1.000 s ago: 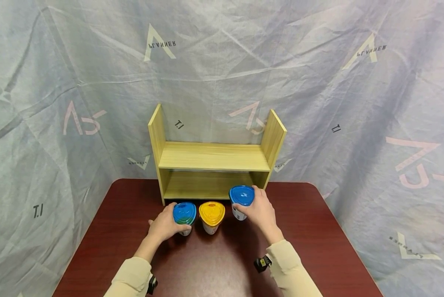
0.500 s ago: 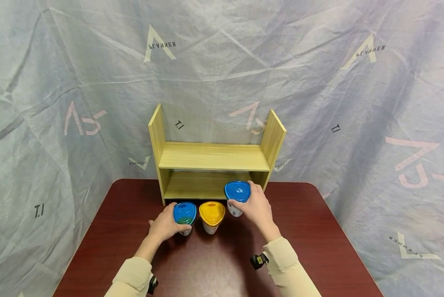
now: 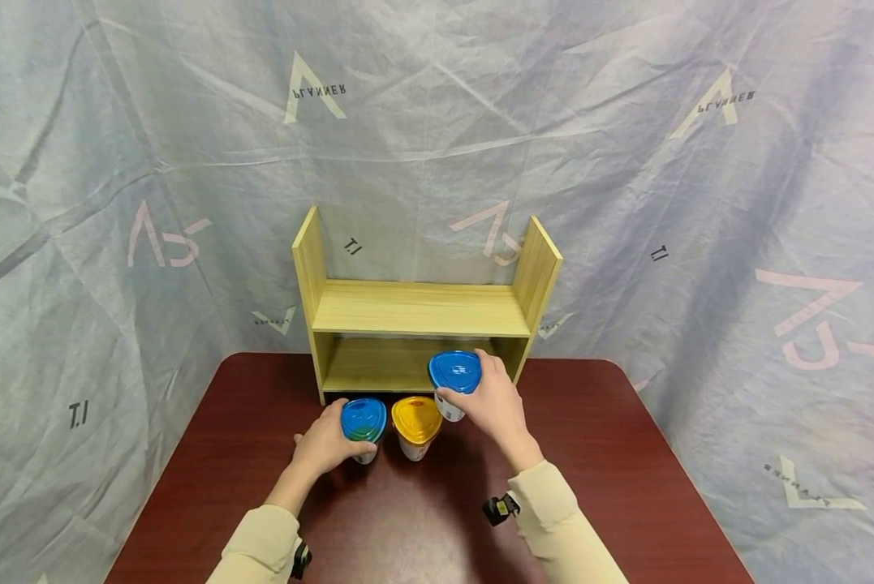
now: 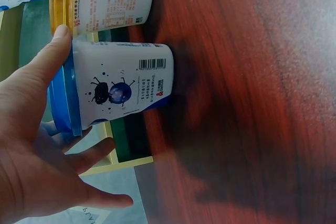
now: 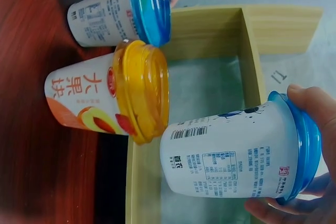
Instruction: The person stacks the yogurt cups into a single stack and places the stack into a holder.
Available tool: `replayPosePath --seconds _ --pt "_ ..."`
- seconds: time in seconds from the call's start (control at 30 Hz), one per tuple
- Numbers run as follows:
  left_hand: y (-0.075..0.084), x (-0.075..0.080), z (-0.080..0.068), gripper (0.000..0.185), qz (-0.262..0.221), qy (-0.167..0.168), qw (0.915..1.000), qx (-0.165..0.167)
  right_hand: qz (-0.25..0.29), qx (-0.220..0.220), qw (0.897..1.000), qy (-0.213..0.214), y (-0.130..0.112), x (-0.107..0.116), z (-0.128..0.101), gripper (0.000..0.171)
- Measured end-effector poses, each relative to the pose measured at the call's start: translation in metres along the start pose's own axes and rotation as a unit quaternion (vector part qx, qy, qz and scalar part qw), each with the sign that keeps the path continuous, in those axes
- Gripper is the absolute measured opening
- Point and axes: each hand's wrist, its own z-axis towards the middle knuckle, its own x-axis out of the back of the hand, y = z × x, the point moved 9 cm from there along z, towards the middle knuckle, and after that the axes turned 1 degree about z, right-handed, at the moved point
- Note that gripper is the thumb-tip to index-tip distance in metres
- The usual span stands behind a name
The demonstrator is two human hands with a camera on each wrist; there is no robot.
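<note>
The left hand (image 3: 327, 444) curls round a blue-lidded cup (image 3: 363, 422) standing on the bench (image 3: 612, 454), at 6 o'clock of the shelf's (image 3: 418, 308) left end. Just beside it, at 3 o'clock, stands a yellow-lidded cup (image 3: 416, 423). The right hand (image 3: 491, 405) grips a second blue-lidded cup (image 3: 454, 375), lifted at the lower shelf's mouth.
</note>
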Motion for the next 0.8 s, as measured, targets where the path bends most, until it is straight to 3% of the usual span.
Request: replayPosePath --seconds 0.8 --pt "-0.002 -0.001 -0.002 0.104 -0.03 0.001 0.9996 -0.001 -0.004 0.06 0.998 -0.021 -0.038 -0.022 -0.002 0.098"
